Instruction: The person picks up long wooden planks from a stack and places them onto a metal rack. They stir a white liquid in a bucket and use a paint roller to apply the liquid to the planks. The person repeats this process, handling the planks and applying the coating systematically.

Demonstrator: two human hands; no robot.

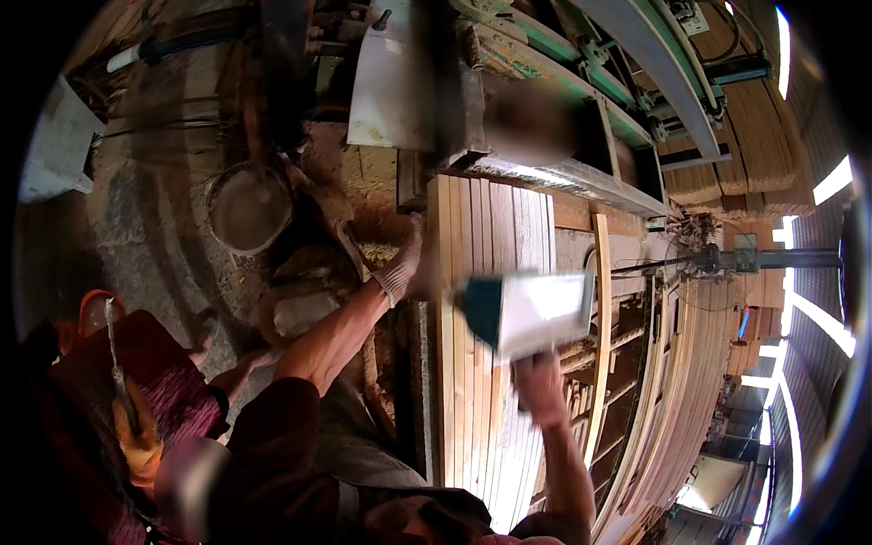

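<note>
My right hand [540, 389] is closed around the handle of a boxy white-and-teal tool [543, 313], which is smeared by motion. The tool is held over a row of pale wooden boards [495, 418] lying tightly side by side. Toward the right the boards' surface is bright and whitish. My left hand [400, 263], in a light knitted glove, is at the left side of the row, close to the outermost board. Its fingers stretch away from me along that side, though blur and shade hide whether they touch it.
A green-framed machine [563, 64] stands beyond the boards. One loose strip [599, 318] and long stacked timber [695, 363] lie to the right. On the left floor sits a round bucket [250, 209]. Nearby at lower left is another person in a maroon top, wearing an orange glove [136, 436].
</note>
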